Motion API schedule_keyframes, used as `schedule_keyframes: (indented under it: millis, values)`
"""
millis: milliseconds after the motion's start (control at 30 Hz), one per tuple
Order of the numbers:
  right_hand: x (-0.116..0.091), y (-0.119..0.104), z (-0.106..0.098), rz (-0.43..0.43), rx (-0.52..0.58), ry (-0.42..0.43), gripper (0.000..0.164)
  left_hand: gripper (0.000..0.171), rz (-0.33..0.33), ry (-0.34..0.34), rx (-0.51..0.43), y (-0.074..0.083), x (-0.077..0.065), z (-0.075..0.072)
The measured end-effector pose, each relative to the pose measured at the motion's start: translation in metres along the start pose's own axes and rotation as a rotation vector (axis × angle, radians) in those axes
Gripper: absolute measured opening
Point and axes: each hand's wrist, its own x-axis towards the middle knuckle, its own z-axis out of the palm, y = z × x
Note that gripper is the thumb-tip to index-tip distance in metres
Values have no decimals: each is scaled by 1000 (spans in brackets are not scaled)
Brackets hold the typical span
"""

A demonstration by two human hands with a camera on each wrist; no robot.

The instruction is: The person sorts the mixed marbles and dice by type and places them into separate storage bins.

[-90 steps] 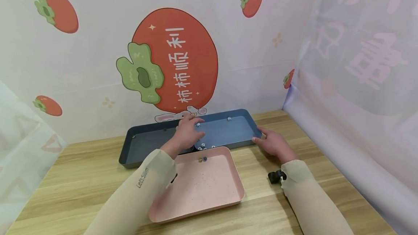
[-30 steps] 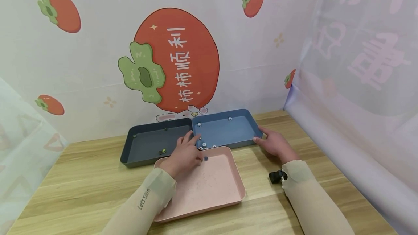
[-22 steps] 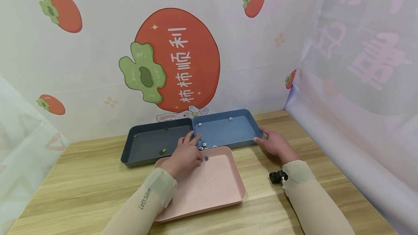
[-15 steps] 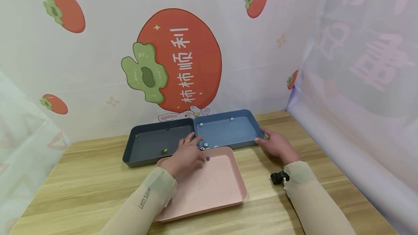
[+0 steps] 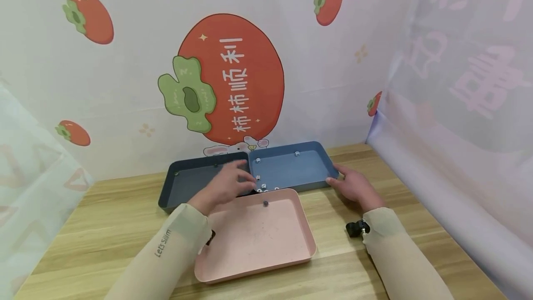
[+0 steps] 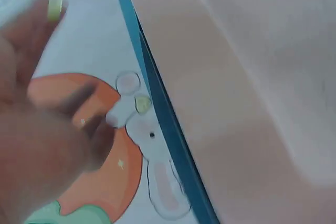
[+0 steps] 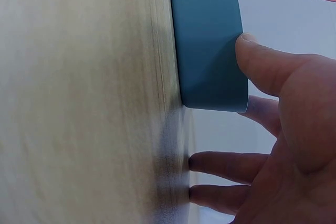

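Note:
My left hand is raised over the right part of the dark grey tray. In the left wrist view its fingertips pinch a small yellow piece, cube-like but blurred. My right hand grips the near right corner of the blue tray, thumb on the front rim and index finger round the end, with the lower fingers at the tabletop in the right wrist view. Nearest me, the pink tray has one small dark blue piece by its far wall.
Several white dice lie in the blue tray, including one die at the back. Small green pieces sit in the dark tray, part of which the left hand hides. All three trays adjoin on the wooden table, before a printed cloth.
The yellow piece that lay beside the dark blue one in the pink tray is now in my left hand, which has risen leftward over the dark tray. My right hand stays put.

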Motion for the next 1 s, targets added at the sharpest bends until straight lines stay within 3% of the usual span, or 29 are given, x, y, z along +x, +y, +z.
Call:
schedule_keyframes:
  millis: [100,200,333,433,733,1000]
  values:
    - [1,0,1,2,9,-2,73,16,-58,159,83,-13,6,-16]
    - [1,0,2,4,10,3,73,21,-98,241,131,-28,12,-36]
    - [1,2,3,9,9,6,73,25,-154,235,146,-45,11,-59]
    - [1,2,3,11,7,4,73,28,-186,220,159,-57,9,-67]
    - [1,2,2,13,-3,5,74,26,-219,211,167,-81,3,-67]
    - [1,2,2,12,-8,6,74,30,-244,201,190,-87,2,-66]
